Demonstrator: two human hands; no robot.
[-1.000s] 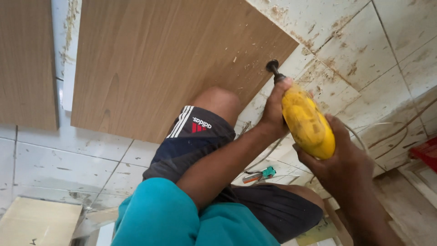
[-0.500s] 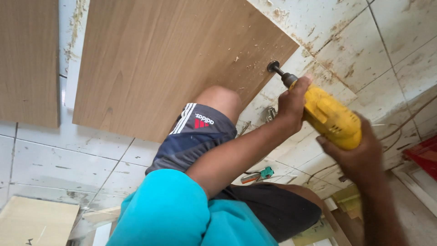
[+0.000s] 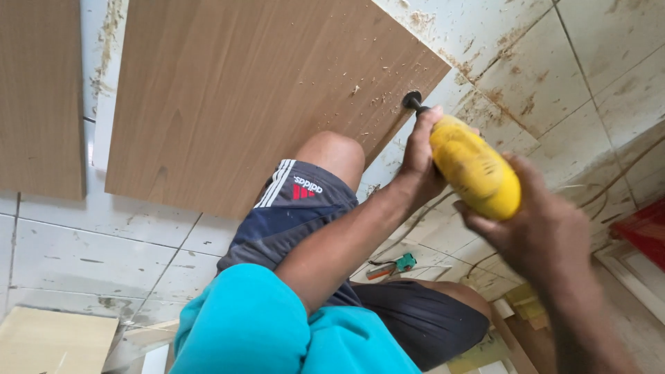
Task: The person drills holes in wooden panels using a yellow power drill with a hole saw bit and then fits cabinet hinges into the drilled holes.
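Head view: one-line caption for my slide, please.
Both hands, left hand and right hand, press a yellow drill into the wooden panel edge.

Yellow electric drill (image 3: 474, 173) lying tilted between both hands, its dark round bit (image 3: 411, 100) seemingly touching the brown wooden panel (image 3: 256, 90) near its corner, panel resting flat on the tiles.

the left hand (image 3: 419, 163) is wrapping its fingers (image 3: 428, 125) around the front of the drill (image 3: 474, 173), its forearm stretching forward across the bent knee. the right hand (image 3: 537, 228) is gripping the rear of the drill from behind, its wrist angling up from the lower right.
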